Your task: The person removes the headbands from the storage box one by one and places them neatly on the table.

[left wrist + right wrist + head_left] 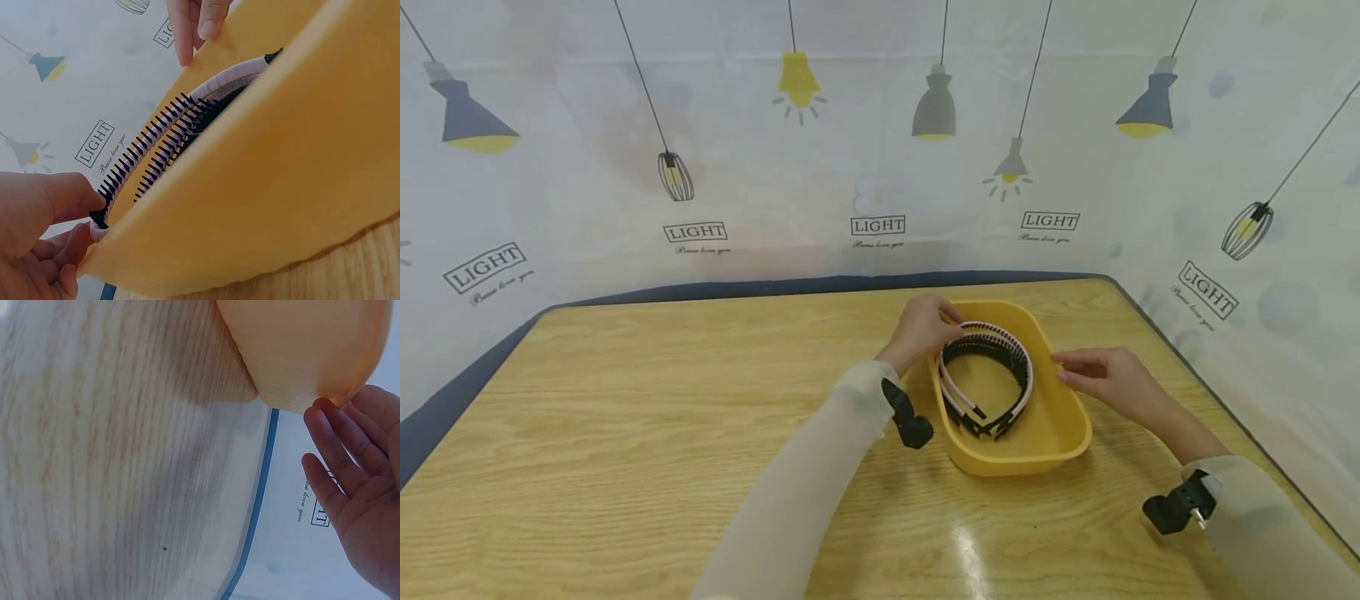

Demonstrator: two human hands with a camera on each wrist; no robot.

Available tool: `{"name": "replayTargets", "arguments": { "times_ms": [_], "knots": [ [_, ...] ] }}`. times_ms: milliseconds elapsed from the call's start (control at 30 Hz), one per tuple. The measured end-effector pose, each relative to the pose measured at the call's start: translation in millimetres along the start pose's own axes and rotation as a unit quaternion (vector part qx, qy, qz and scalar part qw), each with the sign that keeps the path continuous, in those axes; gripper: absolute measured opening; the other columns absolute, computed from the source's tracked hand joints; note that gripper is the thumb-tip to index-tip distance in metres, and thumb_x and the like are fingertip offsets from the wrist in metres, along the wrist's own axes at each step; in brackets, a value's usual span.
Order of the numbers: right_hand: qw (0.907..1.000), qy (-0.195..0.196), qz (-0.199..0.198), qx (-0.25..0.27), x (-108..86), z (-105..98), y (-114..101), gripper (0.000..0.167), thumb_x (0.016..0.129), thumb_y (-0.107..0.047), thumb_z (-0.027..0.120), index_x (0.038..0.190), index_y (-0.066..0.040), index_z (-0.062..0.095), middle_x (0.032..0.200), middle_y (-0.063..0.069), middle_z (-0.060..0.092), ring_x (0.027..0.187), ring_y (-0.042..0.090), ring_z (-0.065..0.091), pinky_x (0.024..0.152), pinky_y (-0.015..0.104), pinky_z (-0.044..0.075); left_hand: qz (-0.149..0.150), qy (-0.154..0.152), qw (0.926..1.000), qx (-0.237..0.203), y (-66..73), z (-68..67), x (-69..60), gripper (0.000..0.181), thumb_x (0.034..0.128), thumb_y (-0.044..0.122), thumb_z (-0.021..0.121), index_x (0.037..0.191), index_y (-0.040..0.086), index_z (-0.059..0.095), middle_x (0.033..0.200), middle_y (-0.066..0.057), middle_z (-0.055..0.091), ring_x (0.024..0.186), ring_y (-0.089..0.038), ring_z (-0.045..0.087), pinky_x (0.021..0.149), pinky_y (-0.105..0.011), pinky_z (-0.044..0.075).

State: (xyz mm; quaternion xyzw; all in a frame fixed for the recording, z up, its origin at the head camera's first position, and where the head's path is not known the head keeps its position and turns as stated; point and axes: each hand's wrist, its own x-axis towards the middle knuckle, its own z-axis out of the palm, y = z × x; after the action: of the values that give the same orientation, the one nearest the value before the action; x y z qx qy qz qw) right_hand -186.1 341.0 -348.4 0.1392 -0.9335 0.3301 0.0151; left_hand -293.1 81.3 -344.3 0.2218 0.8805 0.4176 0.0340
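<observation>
Several headbands (1020,367), pale pink and black with comb teeth, lie inside a yellow basket (1018,463). At the basket's left rim, my left hand (923,332) pinches the end of a pink toothed headband (145,150) between thumb and finger, as the left wrist view shows. My right hand (1111,379) is at the right rim, its fingers extended and touching the outside of the basket (306,350). The lower part of the headbands is hidden by the basket wall in the left wrist view.
The basket stands on a wooden table (647,433), right of its middle. Behind the table hangs a pale cloth (790,183) printed with lamps, and it runs along both sides too. The table's right edge is close beyond my right hand.
</observation>
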Motion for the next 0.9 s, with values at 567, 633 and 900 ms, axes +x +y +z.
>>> {"name": "replayTargets", "arguments": {
  "times_ms": [567, 633, 900],
  "knots": [
    [0.9999, 0.008, -0.009, -0.005, -0.9, 1, 0, 0.036, 0.089, -0.018, 0.061, 0.118, 0.004, 0.06, 0.109, 0.019, 0.063, 0.093, 0.02, 0.063, 0.074, 0.025, 0.052, -0.001, 0.009, 0.9994, -0.034, 3.6, -18.2, -3.1, 0.013, 0.0812, 0.011, 0.067, 0.092, 0.006, 0.073, 0.093, -0.006, 0.065, 0.08, -0.015, 0.061, 0.06, -0.022, 0.049],
    [0.9999, 0.009, -0.013, -0.005, -0.6, 1, 1, 0.036, 0.089, -0.019, 0.061, 0.118, 0.004, 0.06, 0.109, 0.019, 0.063, 0.092, 0.015, 0.063, 0.073, 0.024, 0.051, 0.001, 0.011, 0.9992, -0.04, 4.2, -21.9, -3.2, 0.014, 0.0811, 0.011, 0.067, 0.093, 0.006, 0.073, 0.095, -0.006, 0.064, 0.082, -0.016, 0.06, 0.061, -0.022, 0.05],
    [0.9996, 0.016, -0.024, -0.002, -1.1, 2, 1, 0.034, 0.089, -0.016, 0.061, 0.116, 0.004, 0.061, 0.108, 0.019, 0.063, 0.09, 0.014, 0.063, 0.072, 0.024, 0.052, 0.012, 0.012, 0.999, -0.042, 4.6, -36.2, -4.6, 0.016, 0.0819, 0.012, 0.066, 0.095, 0.007, 0.072, 0.096, -0.006, 0.065, 0.082, -0.016, 0.061, 0.062, -0.023, 0.05]
  ]
}}
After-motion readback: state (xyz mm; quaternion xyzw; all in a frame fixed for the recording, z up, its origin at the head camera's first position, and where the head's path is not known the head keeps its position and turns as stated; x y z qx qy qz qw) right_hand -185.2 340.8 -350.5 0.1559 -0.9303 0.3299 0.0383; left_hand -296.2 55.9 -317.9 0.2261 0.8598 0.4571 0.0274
